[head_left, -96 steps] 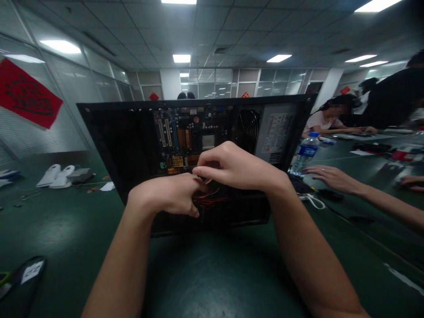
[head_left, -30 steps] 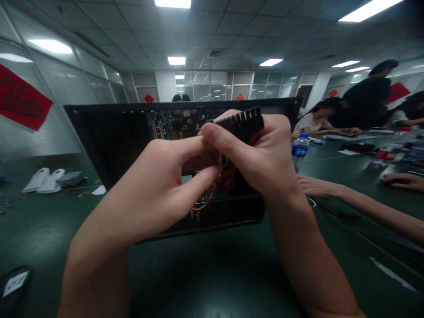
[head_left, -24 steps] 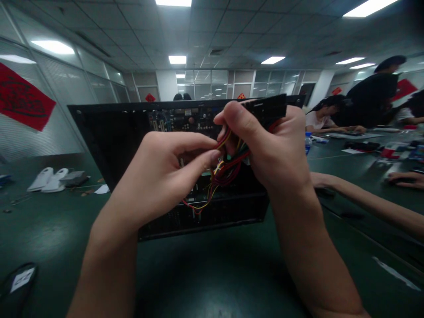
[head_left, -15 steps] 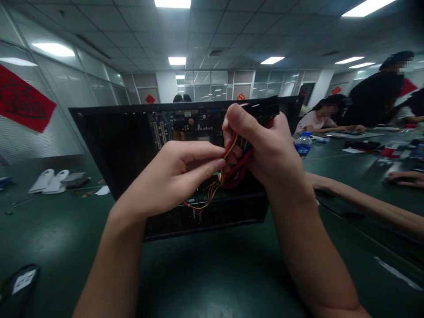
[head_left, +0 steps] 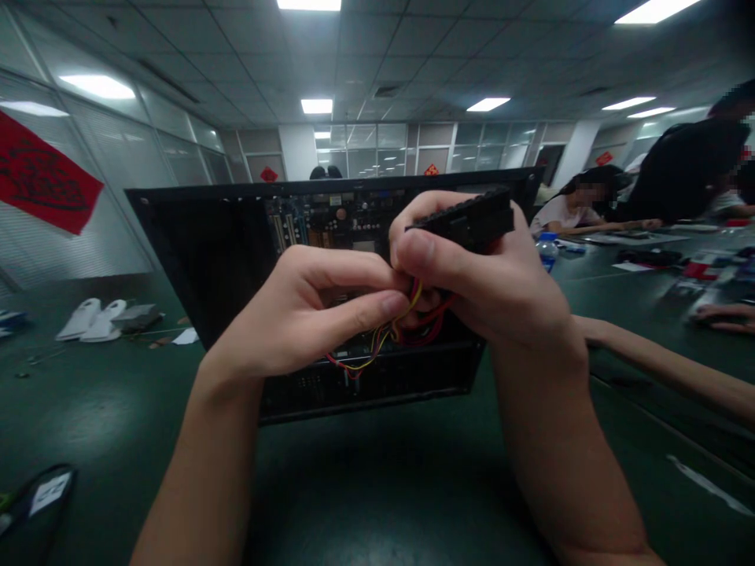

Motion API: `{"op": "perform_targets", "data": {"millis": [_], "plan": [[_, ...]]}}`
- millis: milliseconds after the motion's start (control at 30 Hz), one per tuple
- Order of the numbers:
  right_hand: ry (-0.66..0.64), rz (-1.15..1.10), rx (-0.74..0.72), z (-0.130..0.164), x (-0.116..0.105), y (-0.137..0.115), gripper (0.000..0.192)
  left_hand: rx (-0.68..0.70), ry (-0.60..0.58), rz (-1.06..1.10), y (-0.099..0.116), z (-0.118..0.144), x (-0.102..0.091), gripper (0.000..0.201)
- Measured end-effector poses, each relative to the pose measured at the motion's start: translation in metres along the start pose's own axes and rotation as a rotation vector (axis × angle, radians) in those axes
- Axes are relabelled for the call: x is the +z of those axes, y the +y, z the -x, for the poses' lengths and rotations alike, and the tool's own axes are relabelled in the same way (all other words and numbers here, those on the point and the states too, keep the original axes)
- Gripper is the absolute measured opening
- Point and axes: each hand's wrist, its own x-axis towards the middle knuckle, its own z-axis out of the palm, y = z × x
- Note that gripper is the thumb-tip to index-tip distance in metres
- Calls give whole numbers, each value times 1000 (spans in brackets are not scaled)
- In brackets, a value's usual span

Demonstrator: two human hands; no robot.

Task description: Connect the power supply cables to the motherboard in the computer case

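An open black computer case (head_left: 200,259) stands on the dark green table (head_left: 377,487), its motherboard (head_left: 330,220) facing me. My right hand (head_left: 495,283) is raised in front of it, closed around a long black power connector (head_left: 465,220). A bundle of red, yellow and black wires (head_left: 401,330) runs from that connector down into the case. My left hand (head_left: 307,306) pinches those wires just below the connector, thumb and forefinger touching my right thumb.
Another person's forearm (head_left: 666,369) lies on the table to my right. A water bottle (head_left: 547,250) stands behind my right hand. White parts (head_left: 94,318) lie at the far left, a black object with a label (head_left: 41,495) at the near left. People sit at the back right.
Both hands lifted the connector and its wires up out of the case. Over the last half second my right hand tilted the connector flatter and my left hand stayed pinched on the wires.
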Motion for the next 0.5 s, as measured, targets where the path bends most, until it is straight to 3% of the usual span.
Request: {"op": "perform_targets", "data": {"millis": [333, 500], "plan": [[-5, 206, -31, -2, 4, 2, 44, 101, -15, -212, 15, 5, -6, 7], [39, 192, -31, -3, 5, 2, 41, 105, 65, -238, 16, -1, 0, 9]]}}
